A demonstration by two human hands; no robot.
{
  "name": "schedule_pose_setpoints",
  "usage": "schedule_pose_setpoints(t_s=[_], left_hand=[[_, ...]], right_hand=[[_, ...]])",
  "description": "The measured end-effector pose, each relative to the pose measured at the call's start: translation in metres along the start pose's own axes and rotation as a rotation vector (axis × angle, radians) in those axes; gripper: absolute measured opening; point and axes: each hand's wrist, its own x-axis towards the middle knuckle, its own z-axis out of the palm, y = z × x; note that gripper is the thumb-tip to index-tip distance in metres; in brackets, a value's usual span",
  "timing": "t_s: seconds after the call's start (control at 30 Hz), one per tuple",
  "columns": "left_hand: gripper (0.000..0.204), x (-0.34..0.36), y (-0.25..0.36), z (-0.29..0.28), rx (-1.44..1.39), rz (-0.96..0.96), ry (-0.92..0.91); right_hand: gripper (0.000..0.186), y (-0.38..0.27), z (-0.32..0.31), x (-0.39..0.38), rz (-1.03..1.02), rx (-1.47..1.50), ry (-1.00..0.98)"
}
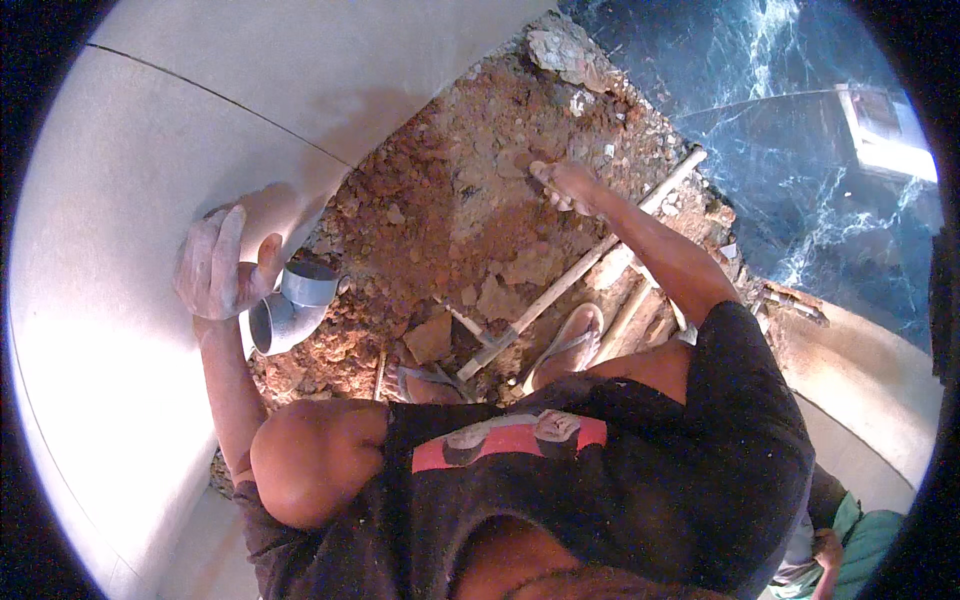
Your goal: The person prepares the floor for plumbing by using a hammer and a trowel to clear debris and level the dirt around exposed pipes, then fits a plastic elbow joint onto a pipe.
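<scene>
My left hand (218, 268) rests against the pale tiled surface, fingers apart and dusted white. Just beside its thumb stands a grey plastic pipe fitting (308, 285) with two round openings, set at the edge of the dug soil. My right hand (568, 188) reaches out over the brown, rubble-strewn soil (430, 190), its fingers curled closed. Whatever those fingers hold, if anything, is too unclear to name. A roundish brown patch lies at the fingertips, and I cannot tell whether it is a held thing or soil.
A long pale pole (570, 277) lies slantwise across the soil near my sandalled feet (572, 345). Broken chunks (430, 338) and a large stone (570, 57) sit in the rubble. Dark blue veined tile (780, 130) borders the right side. Another person's hand (828, 550) shows at lower right.
</scene>
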Motion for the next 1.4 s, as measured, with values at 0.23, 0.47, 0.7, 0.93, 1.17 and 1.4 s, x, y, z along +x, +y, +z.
schedule_pose_setpoints(t_s=[0.23,0.47,0.7,0.93,1.17,1.4], left_hand=[[0.034,0.005,-0.001,-0.003,-0.028,0.080,0.055],[0.030,0.006,0.003,-0.002,0.009,-0.035,0.028],[0.035,-0.003,-0.002,-0.004,-0.057,-0.008,-0.020],[0.036,-0.007,0.003,0.002,-0.026,-0.013,-0.003],[0.036,0.005,0.005,0.011,0.016,0.018,0.120],[0.037,-0.015,-0.003,0.008,0.018,0.003,0.018]], right_hand=[[0.033,0.004,0.004,-0.041,0.010,0.455,-0.225],[0.047,-0.065,-0.003,-0.090,-0.247,-0.361,0.113],[0.042,-0.084,-0.096,-0.150,-0.425,-0.954,0.202],[0.029,-0.085,-0.131,-0.047,-0.279,-1.323,-0.092],[0.033,-0.047,-0.039,0.035,-0.250,-0.981,0.082],[0.038,-0.079,0.006,-0.069,-0.032,-0.613,0.141]])
